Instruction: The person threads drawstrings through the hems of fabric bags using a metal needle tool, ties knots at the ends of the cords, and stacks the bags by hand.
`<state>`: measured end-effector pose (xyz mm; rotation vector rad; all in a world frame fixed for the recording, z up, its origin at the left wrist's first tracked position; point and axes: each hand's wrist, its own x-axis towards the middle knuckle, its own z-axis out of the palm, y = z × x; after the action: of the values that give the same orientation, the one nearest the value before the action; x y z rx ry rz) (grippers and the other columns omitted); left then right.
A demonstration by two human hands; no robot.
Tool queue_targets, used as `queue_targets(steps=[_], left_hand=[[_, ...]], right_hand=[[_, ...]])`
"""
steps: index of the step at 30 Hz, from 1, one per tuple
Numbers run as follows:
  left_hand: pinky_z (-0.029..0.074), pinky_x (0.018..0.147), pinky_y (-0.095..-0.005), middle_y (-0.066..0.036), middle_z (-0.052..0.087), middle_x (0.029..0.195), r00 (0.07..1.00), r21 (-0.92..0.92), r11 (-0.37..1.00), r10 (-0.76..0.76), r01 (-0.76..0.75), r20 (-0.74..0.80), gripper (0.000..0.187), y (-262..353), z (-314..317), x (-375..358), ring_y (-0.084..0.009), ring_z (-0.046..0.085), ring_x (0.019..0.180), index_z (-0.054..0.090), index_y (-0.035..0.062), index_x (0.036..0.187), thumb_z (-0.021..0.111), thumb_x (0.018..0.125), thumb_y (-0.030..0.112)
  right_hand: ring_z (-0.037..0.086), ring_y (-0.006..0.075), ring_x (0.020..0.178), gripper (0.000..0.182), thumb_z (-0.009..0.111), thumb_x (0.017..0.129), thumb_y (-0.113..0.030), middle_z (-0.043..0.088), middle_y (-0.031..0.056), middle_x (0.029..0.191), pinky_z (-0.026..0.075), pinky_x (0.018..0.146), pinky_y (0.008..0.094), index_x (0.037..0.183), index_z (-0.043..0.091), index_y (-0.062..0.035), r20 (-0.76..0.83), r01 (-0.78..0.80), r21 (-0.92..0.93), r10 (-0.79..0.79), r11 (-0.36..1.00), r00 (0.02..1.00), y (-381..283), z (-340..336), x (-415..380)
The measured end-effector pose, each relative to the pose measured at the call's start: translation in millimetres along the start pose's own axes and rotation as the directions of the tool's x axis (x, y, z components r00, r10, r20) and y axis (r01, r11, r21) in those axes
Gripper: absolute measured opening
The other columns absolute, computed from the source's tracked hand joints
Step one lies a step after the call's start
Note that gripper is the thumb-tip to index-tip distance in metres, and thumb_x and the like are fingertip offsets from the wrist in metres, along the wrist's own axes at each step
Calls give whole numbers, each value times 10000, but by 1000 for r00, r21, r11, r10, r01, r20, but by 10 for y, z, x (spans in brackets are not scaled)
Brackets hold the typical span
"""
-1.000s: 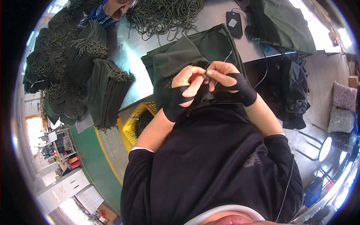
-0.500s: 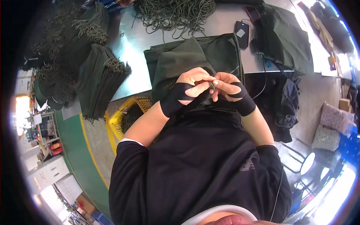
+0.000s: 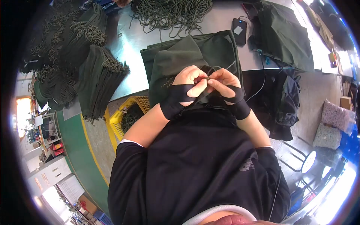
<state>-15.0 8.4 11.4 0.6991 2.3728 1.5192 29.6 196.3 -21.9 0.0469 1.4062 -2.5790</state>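
My left hand (image 3: pixel 189 85) and my right hand (image 3: pixel 225 85), both in black wrist wraps, meet fingertip to fingertip over dark green fabric (image 3: pixel 176 60) at the table's near edge. Between them is a thin green cord (image 3: pixel 214 69), pinched by the fingers of each hand; a small loop of it rises above the fingertips. The fabric lies folded beneath and beyond the hands, with small printed letters beside my left wrist. Part of the cord is hidden by the fingers.
A tangled heap of green cords (image 3: pixel 172 13) lies at the table's far side. Corded green bundles (image 3: pixel 99 78) hang at the left, above a yellow crate (image 3: pixel 117 122). A black phone (image 3: pixel 239 32) and more green fabric (image 3: pixel 283 35) are at the right, a round stool (image 3: pixel 308 162) below.
Both hands have shifted slightly left, and my right wrist has turned. A loop of cord now shows above the fingertips. The fabric appears slightly further left.
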Motion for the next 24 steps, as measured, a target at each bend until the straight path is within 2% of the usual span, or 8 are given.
queue_targets(steps=[1, 3, 4, 6, 13, 17, 20, 24], left_hand=[[467, 684, -244, -29, 605, 866, 1000, 0, 1000, 3, -3, 4, 87, 12, -8, 5, -100, 575, 747, 651, 5, 923, 640, 891, 86], [466, 701, -241, -16, 638, 855, 941, -281, 900, -295, 332, 166, 108, 33, -46, 1, -82, 578, 777, 664, 10, 951, 642, 912, 108], [466, 701, -241, -16, 638, 855, 940, -282, 899, -298, 334, 164, 108, 40, -68, -6, -82, 578, 777, 664, 10, 951, 642, 912, 108], [460, 733, -233, -7, 656, 852, 840, -398, 741, -451, 541, 303, 133, 38, -110, -6, -69, 580, 805, 673, 4, 983, 652, 924, 122], [441, 737, -219, -3, 658, 880, 809, -585, 559, -403, 588, 428, 140, -70, -92, -25, -79, 542, 764, 682, 21, 1009, 681, 908, 118], [447, 752, -218, -7, 653, 909, 810, -588, 559, -363, 585, 461, 145, -48, -117, -38, -73, 545, 780, 664, 19, 1028, 665, 920, 115], [453, 752, -219, -11, 651, 932, 889, -602, 654, -360, 457, 284, 138, -9, 8, -53, -67, 546, 777, 647, 20, 1046, 639, 933, 98], [455, 721, -215, 4, 628, 897, 953, -414, 862, -296, 293, 58, 114, -65, 72, -81, -57, 544, 761, 633, 19, 1035, 618, 930, 60]], right_hand=[[648, 113, 726, 114, 647, 926, 28, 662, 48, 884, 506, 665, 227, 1025, 612, -16, 13, -13, -43, 14, 999, 1000, -11, -29, -2], [618, 96, 689, 37, 637, 932, 16, 646, 39, 849, 497, 643, 225, 960, 629, -5, 25, -17, -105, 20, 994, 999, -35, -11, -7], [618, 96, 689, 37, 637, 932, 16, 646, 39, 849, 497, 643, 225, 960, 629, -5, 28, -20, -105, 23, 994, 999, -54, -2, -12], [602, 87, 683, 23, 608, 946, -2, 634, 32, 839, 491, 636, 221, 966, 620, 1, 57, -15, -331, 36, 943, 998, -82, 2, -19], [540, 68, 659, 65, 569, 971, -39, 582, 12, 798, 522, 660, 244, 998, 601, 11, 95, -135, -269, 165, 954, 982, -143, -30, 0], [538, 69, 650, 96, 543, 1000, -92, 558, -5, 768, 507, 682, 231, 1011, 576, -2, 113, -189, -202, 215, 961, 970, -150, -71, 41], [528, 65, 651, 99, 545, 1004, -103, 551, -12, 754, 500, 688, 228, 1017, 574, -9, 95, -202, -182, 221, 962, 971, -139, -12, 40], [513, 57, 653, 98, 547, 1004, -107, 548, -19, 759, 462, 668, 216, 1024, 572, -15, 71, -166, -134, 176, 977, 982, -84, -36, 45]])
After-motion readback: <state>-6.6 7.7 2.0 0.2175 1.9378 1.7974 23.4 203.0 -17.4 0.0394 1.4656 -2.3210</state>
